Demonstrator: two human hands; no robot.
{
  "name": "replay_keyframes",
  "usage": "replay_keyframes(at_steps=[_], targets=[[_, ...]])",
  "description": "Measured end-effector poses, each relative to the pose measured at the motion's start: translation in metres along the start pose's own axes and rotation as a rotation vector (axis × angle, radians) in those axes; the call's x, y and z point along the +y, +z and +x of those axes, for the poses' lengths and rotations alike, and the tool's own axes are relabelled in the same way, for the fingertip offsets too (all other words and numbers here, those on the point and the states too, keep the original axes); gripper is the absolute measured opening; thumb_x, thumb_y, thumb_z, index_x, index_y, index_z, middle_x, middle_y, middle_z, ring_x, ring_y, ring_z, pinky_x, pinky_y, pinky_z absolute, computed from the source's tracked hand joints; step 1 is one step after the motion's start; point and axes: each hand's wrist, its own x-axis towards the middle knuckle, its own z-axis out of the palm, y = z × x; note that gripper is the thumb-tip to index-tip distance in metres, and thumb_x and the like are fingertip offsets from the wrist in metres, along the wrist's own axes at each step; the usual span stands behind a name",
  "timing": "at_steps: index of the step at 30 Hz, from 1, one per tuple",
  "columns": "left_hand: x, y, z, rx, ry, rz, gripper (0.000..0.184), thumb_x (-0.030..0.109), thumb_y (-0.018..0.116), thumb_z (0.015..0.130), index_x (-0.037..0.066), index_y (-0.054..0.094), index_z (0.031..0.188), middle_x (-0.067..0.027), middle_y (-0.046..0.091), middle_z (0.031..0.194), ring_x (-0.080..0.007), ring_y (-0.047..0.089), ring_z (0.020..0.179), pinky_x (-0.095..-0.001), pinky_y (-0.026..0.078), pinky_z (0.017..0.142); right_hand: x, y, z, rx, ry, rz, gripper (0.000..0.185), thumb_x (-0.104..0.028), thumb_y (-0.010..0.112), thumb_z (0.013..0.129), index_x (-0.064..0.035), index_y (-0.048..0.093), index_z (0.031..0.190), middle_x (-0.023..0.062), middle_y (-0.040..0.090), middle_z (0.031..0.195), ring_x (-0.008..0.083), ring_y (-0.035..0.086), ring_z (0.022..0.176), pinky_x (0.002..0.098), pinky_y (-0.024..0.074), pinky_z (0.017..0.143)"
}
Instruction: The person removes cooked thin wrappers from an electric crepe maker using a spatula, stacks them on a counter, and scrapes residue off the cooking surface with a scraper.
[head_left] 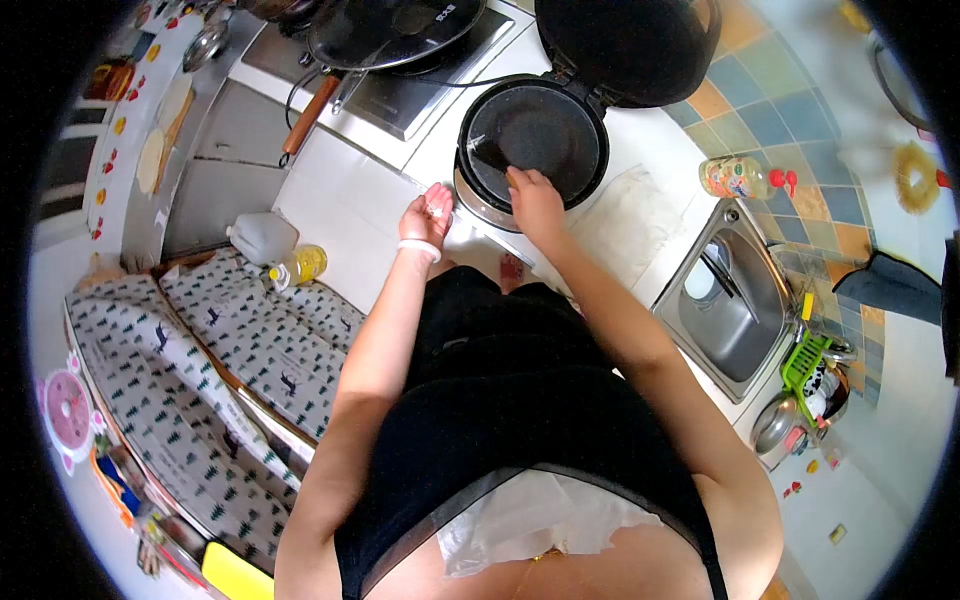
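A round black electric griddle (535, 140) stands on the counter with its black lid (630, 45) raised behind it. My right hand (537, 205) is over the griddle's near edge, its fingers closed in a pinch. A dark, flat wedge shape (487, 153) extends from the fingertips over the cooking plate; its kind is unclear. Left of the griddle, my left hand (430, 214) is turned palm up with the fingers slightly curled. Pale specks show on that palm, too small to name. A white band (419, 249) circles the left wrist.
A lidded black pan (390, 30) with a wooden handle sits on the cooktop (410, 105). To the right are an upright red-capped bottle (735, 177) and a steel sink (725, 325). A yellow oil bottle (300, 267) and a plastic jug (262, 239) stand left.
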Motion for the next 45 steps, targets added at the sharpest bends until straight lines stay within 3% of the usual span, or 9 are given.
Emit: replay_keyframes(at_steps=[8, 11, 15, 24, 27, 35, 45], targets=[[0.05, 0.02, 0.067, -0.084, -0.135, 0.203, 0.035, 0.015, 0.033, 0.097, -0.007, 0.052, 0.115, -0.0155, 0.061, 0.103, -0.0223, 0.061, 0.096, -0.0322, 0.051, 0.089, -0.017, -0.024, -0.023, -0.022, 0.18, -0.038, 0.034, -0.002, 0.056, 0.076, -0.0069, 0.062, 0.11, 0.0142, 0.06, 0.098, 0.0332, 0.057, 0.094, 0.0414, 0.0482, 0.08], [0.072, 0.027, 0.091, -0.096, -0.203, 0.272, 0.035, 0.017, 0.034, 0.097, -0.007, 0.053, 0.114, -0.015, 0.061, 0.103, -0.0224, 0.06, 0.096, -0.0325, 0.05, 0.089, -0.041, -0.016, -0.014, -0.062, 0.344, 0.03, 0.034, 0.0, 0.055, 0.074, -0.006, 0.064, 0.106, 0.0152, 0.06, 0.096, 0.0333, 0.057, 0.094, 0.0408, 0.048, 0.081], [0.093, 0.029, 0.115, -0.157, -0.313, 0.329, 0.033, 0.014, 0.037, 0.095, -0.007, 0.052, 0.117, -0.0155, 0.058, 0.111, -0.0252, 0.057, 0.102, -0.0345, 0.047, 0.095, -0.062, 0.005, 0.007, 0.111, 0.39, -0.004, 0.035, 0.003, 0.055, 0.071, -0.0043, 0.065, 0.104, 0.0163, 0.061, 0.093, 0.0352, 0.058, 0.093, 0.0406, 0.0473, 0.082], [0.092, 0.04, 0.142, -0.149, -0.457, 0.403, 0.035, 0.016, 0.042, 0.094, -0.008, 0.051, 0.118, -0.0183, 0.054, 0.121, -0.0296, 0.052, 0.114, -0.0378, 0.042, 0.102, -0.09, 0.011, 0.005, 0.252, 0.527, 0.057, 0.035, 0.003, 0.056, 0.075, -0.0037, 0.062, 0.108, 0.0153, 0.061, 0.099, 0.0342, 0.056, 0.096, 0.0392, 0.0462, 0.085], [0.088, 0.044, 0.148, -0.179, -0.43, 0.474, 0.037, 0.018, 0.044, 0.094, -0.007, 0.051, 0.12, -0.0184, 0.053, 0.124, -0.0292, 0.05, 0.117, -0.0378, 0.041, 0.103, -0.091, 0.018, -0.01, 0.188, 0.597, 0.033, 0.034, 0.003, 0.057, 0.075, -0.004, 0.062, 0.108, 0.0155, 0.061, 0.101, 0.0338, 0.057, 0.097, 0.0388, 0.0463, 0.086], [0.08, 0.045, 0.171, -0.185, -0.404, 0.448, 0.037, 0.018, 0.046, 0.094, -0.006, 0.05, 0.122, -0.0177, 0.052, 0.126, -0.028, 0.049, 0.119, -0.0372, 0.039, 0.104, -0.082, 0.039, 0.028, 0.26, 0.587, 0.164, 0.036, 0.003, 0.056, 0.077, -0.0045, 0.061, 0.111, 0.0164, 0.06, 0.102, 0.0354, 0.057, 0.098, 0.0391, 0.0457, 0.088], [0.064, 0.055, 0.178, -0.243, -0.411, 0.389, 0.044, 0.02, 0.049, 0.092, -0.006, 0.047, 0.127, -0.0181, 0.05, 0.13, -0.0269, 0.047, 0.122, -0.0368, 0.037, 0.106, -0.045, -0.025, 0.042, 0.081, 0.568, 0.003, 0.04, 0.006, 0.056, 0.069, -0.0111, 0.066, 0.105, 0.0095, 0.063, 0.101, 0.0309, 0.057, 0.097, 0.0366, 0.0465, 0.086]])
